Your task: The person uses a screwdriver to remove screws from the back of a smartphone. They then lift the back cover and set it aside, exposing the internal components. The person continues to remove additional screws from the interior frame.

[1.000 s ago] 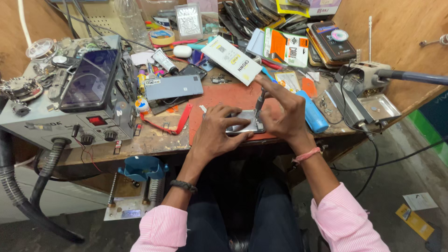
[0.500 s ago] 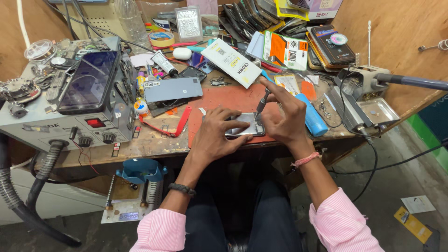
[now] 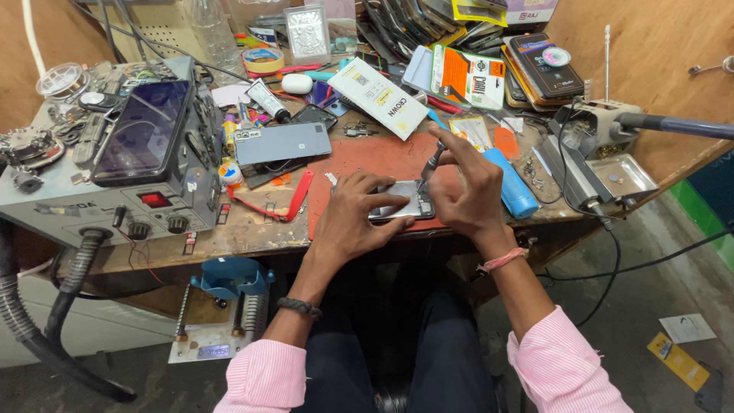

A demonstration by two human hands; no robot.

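Observation:
A small opened phone [image 3: 405, 202] lies on a red work mat [image 3: 367, 164] at the bench's front edge. My left hand [image 3: 353, 218] presses down on its left side, fingers spread over it. My right hand [image 3: 468, 190] grips a thin dark screwdriver [image 3: 430, 164] upright, its tip touching the phone's upper right part. Both wrists carry bands, and pink sleeves cover my forearms.
A grey power supply unit [image 3: 107, 195] with a dark phone [image 3: 144, 131] on top stands at left. A grey phone back [image 3: 283, 142], a white box [image 3: 388, 97], a blue cylinder [image 3: 512, 186], a metal tray [image 3: 625, 174] and stacked phone cases [image 3: 489, 53] crowd the wooden bench. Hoses hang at lower left.
My right hand has shifted slightly, bringing the screwdriver more upright over the phone. My left hand stays pressed on the phone.

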